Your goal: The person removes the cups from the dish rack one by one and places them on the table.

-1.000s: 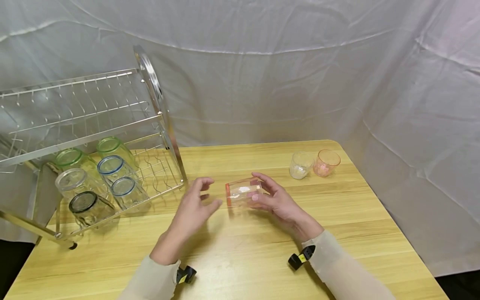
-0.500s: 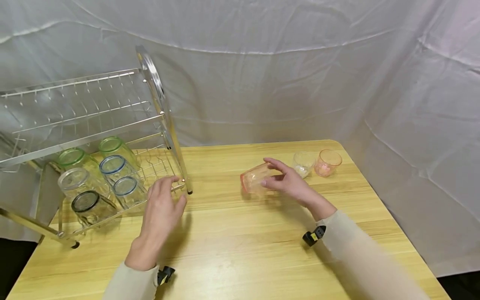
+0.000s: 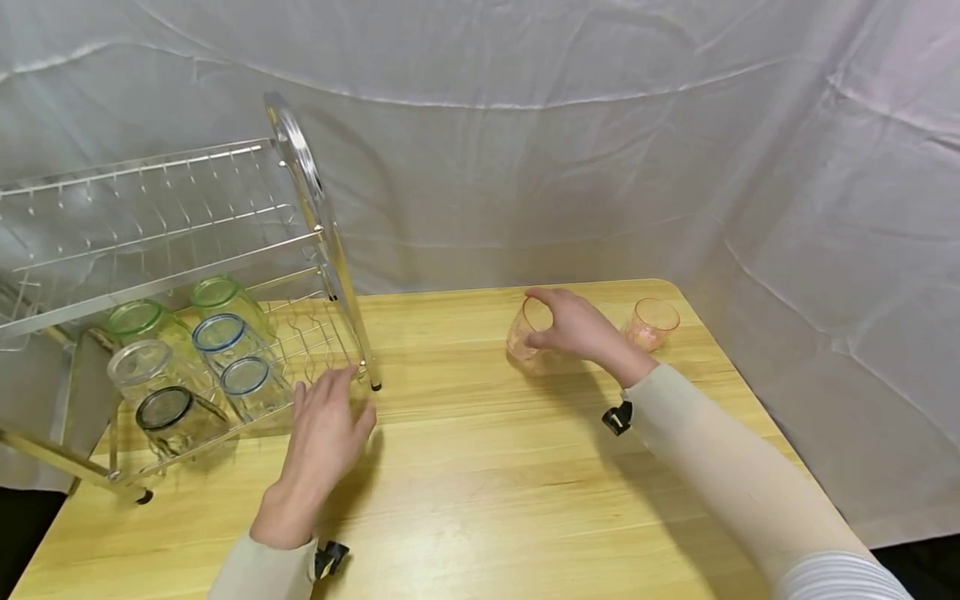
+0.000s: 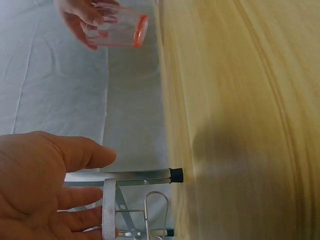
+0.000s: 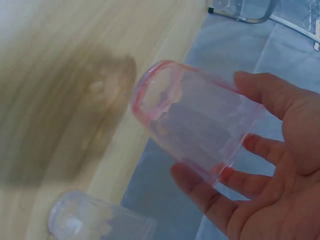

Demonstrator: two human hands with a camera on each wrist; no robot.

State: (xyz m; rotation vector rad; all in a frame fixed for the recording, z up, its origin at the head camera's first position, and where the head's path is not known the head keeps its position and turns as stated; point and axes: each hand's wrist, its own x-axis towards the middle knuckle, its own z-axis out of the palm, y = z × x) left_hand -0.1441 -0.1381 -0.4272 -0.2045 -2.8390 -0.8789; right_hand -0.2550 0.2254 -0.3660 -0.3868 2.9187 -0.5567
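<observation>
My right hand grips a clear pink-tinted glass near its rim, thumb on one side and fingers on the other. In the right wrist view its thick pink base tilts toward the table, apart from its own shadow. My left hand has loose, spread fingers and holds nothing. It is beside the front right corner of a metal dish rack. Near the right hand a clear glass shows in the right wrist view; the hand hides it in the head view. Another pink glass stands just right of that hand.
Several upside-down glasses sit on the rack's lower tier: green, blue, clear and dark. The upper tier has wire slots. Grey cloth hangs behind the wooden table.
The right hand has carried the pink glass right and toward the back of the table, turning it more upright. My left hand has drawn away from it, left toward the rack.
</observation>
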